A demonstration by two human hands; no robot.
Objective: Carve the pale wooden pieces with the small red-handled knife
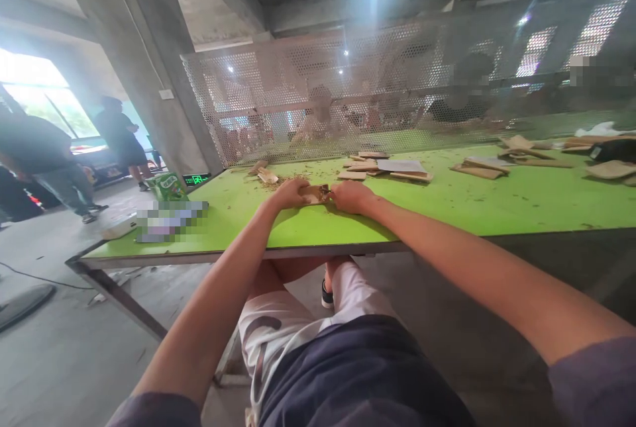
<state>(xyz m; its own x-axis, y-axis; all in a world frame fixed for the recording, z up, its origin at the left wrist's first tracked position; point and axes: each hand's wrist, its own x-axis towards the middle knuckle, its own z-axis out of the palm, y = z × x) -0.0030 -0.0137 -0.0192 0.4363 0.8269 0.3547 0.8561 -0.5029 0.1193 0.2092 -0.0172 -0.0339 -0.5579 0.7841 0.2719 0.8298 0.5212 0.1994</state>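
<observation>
Low over the near part of the green table [298, 232], my left hand [288, 194] is closed around the left end of a small brown wooden piece [312, 194]. Its fingers hide part of the wood. At the right end of the wood, my right hand [354, 195] is closed on a small dark metal tool [325, 190], whose exact kind is too small to make out. The tool appears to touch the wood. Wood shavings [273, 183] are scattered on the tabletop beyond my left hand, around a pale wood scrap [267, 176].
Flat wood pieces [355, 167] and a white sheet [401, 166] lie beyond my hands. More wood pieces [479, 169] are further right. A green box [167, 187] stands at the left end. Perforated metal screen [298, 96] borders the back; people [119, 136] stand at left.
</observation>
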